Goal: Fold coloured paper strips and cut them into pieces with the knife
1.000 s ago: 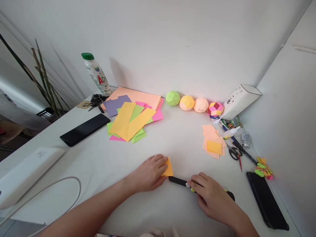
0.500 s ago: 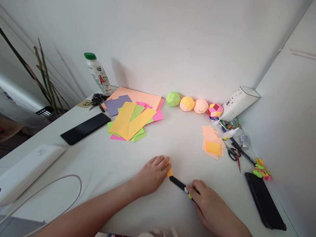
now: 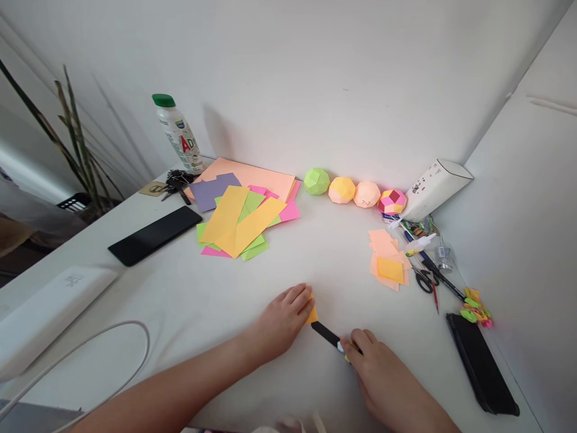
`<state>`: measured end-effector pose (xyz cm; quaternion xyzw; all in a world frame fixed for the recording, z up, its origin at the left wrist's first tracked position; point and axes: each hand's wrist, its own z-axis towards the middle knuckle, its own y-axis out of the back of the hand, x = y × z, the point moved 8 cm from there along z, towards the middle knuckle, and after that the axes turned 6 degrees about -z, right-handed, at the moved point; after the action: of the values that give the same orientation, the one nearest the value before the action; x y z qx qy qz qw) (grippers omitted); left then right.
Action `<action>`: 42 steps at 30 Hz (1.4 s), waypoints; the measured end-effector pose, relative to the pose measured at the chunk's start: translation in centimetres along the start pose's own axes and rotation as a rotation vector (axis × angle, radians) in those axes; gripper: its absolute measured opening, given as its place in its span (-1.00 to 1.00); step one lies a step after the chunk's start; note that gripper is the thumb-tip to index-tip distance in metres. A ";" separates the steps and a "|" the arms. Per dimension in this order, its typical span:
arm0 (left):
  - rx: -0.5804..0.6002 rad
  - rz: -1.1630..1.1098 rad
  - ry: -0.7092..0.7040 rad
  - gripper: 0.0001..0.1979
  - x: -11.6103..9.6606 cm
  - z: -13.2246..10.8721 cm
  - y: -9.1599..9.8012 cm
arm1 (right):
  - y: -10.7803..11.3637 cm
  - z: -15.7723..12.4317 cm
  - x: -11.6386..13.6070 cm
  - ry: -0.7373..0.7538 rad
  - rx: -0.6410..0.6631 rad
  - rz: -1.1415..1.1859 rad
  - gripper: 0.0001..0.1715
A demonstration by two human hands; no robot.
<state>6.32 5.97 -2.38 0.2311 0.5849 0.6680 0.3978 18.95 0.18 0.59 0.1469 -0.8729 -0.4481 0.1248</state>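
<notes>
My left hand (image 3: pixel 282 319) lies on the white table (image 3: pixel 180 294), its fingers pressing down a small orange paper square (image 3: pixel 312 314) that shows only at its right edge. My right hand (image 3: pixel 383 379) is closed round a black tool with a yellow-green body (image 3: pixel 329 335), and the tool's black tip touches the lower edge of the orange paper. The rest of the tool is hidden under my fingers.
A pile of coloured paper strips (image 3: pixel 243 219) lies at the back left beside a black phone (image 3: pixel 155 235), keys (image 3: pixel 175 180) and a bottle (image 3: pixel 177 133). Several paper balls (image 3: pixel 354 192), peach squares (image 3: pixel 390 261), scissors (image 3: pixel 428 281) and a second dark phone (image 3: pixel 480 364) sit at the right.
My right hand has drawn back towards me and swung the black tool from lying flat to a diagonal against the paper. The left hand has covered more of the orange square.
</notes>
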 end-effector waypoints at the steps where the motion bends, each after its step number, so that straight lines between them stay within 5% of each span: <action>1: -0.001 -0.004 -0.001 -0.57 0.0 0.0 0.0 | 0.0 0.0 0.0 -0.004 0.011 -0.003 -0.17; 42: 0.015 -0.260 0.070 -0.63 1.1 0.0 0.7 | 2.0 2.7 -0.6 0.001 -0.131 -0.013 -0.23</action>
<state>5.53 6.89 -1.85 0.1329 0.6286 0.6142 0.4583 18.27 3.51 0.68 0.1442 -0.8407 -0.5051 0.1317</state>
